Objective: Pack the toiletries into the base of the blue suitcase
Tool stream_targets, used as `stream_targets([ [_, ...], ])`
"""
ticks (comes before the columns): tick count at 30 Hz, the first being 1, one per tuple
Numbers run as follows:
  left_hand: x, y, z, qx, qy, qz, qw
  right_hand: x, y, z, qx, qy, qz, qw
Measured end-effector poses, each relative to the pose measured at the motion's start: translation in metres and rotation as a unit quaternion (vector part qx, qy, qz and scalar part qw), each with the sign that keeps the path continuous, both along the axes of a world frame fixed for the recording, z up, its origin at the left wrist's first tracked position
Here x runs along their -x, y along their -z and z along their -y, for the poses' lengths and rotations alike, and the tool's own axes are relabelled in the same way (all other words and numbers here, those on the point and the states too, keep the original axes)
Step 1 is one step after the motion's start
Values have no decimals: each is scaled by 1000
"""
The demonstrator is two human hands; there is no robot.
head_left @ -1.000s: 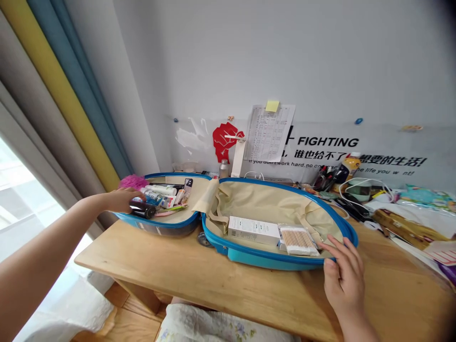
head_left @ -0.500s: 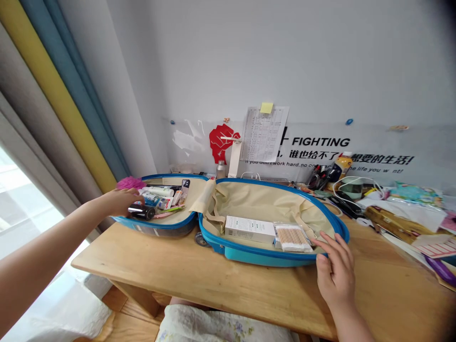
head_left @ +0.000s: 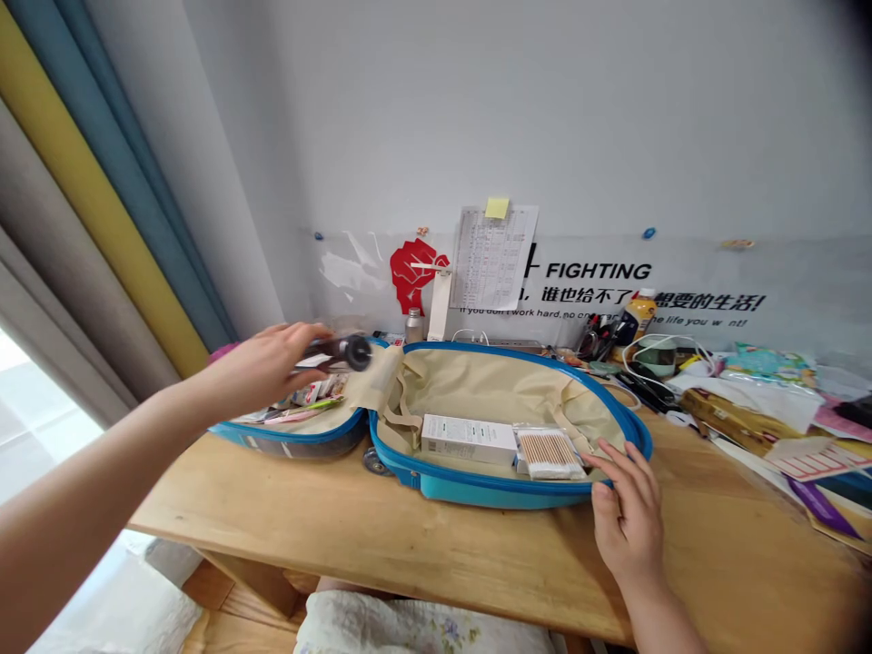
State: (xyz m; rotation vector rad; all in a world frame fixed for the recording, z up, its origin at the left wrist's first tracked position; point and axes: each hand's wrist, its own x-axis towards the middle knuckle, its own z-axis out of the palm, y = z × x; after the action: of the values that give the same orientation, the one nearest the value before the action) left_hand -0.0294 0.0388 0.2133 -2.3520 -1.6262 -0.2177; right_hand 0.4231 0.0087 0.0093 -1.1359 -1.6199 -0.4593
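in the head view, the left hand (head_left: 269,365) grasps a dark bottle (head_left: 331,354), thumb low and fingers over the top, its round end pointing right. the bottle is in the air over the left half (head_left: 290,442) of the case, close to the beige flap (head_left: 378,381) at the hinge. it is blurred, so i cannot tell whether the round end is cap or base. it looks stiff and smooth, likely a bit slippery; its weight depends on how full it is, which does not show. the middle of the body seems the best place to hold it, with the fingers wrapped well round.

the right hand (head_left: 630,513) is loose, fingers spread and grasping nothing, the fingertips at the blue rim (head_left: 637,427) of the right half. just beside them lies a clear pack of swabs (head_left: 550,451), probably very light and easily bent; its edges would suit a gentle pinch. next to it is a white box (head_left: 470,438), likely light stiff card, best taken across its narrow sides. below the bottle, a pink stick (head_left: 290,419) lies among small items.
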Motion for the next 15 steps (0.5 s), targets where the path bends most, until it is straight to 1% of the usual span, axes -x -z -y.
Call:
stream_targets([
  [2, -40, 3, 6, -17, 54, 8, 998, 1, 0, 0, -1, 0, -4, 1000],
  [6, -112, 17, 9, 46, 169, -8, 985, 2, 0, 0, 11, 4, -14, 1000],
  [8, -139, 25, 4, 88, 202, -17, 975, 2, 0, 1, 15, 8, -16, 1000],
  [11, -168, 36, -8, 161, 219, -17, 962, 2, 0, 2, 12, 8, -8, 1000],
  [15, -187, 54, -22, 229, 214, -20, 949, 2, -1, 3, 13, 4, 0, 1000],
])
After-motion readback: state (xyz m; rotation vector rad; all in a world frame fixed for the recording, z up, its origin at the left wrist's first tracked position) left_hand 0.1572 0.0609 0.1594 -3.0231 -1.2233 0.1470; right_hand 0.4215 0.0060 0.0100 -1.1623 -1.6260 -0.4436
